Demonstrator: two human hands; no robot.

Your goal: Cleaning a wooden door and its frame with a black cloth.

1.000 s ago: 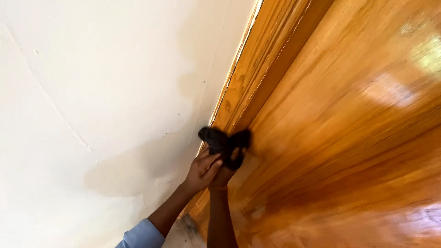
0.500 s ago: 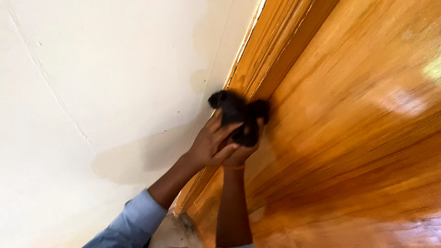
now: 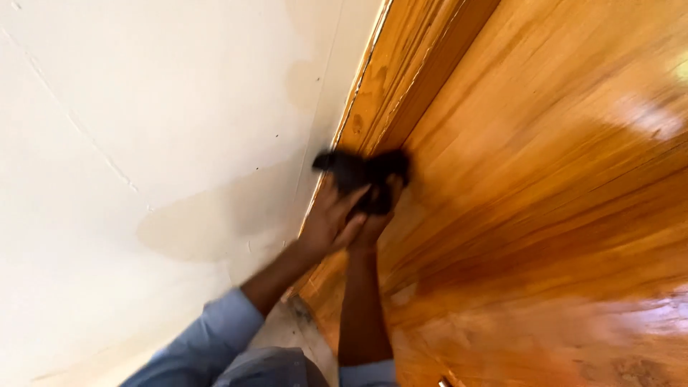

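Observation:
A bunched black cloth (image 3: 358, 172) is pressed against the moulded wooden door frame (image 3: 390, 86), where the frame meets the glossy wooden door (image 3: 545, 179). My left hand (image 3: 330, 222) grips the cloth from the left, fingers wrapped over it. My right hand (image 3: 376, 215) holds it from below, partly hidden behind the left hand and the cloth. Both forearms reach up from the bottom of the view, with light blue sleeves (image 3: 215, 337). The picture is blurred by movement.
A cream wall (image 3: 143, 129) fills the left half, with a darker patch (image 3: 208, 222) and a thin diagonal crack. A strip of pale floor (image 3: 294, 330) shows at the foot of the frame.
Both hands and the cloth slid up the frame between the earliest frame and half a second ago. Since then they have held about the same height while the view shifted.

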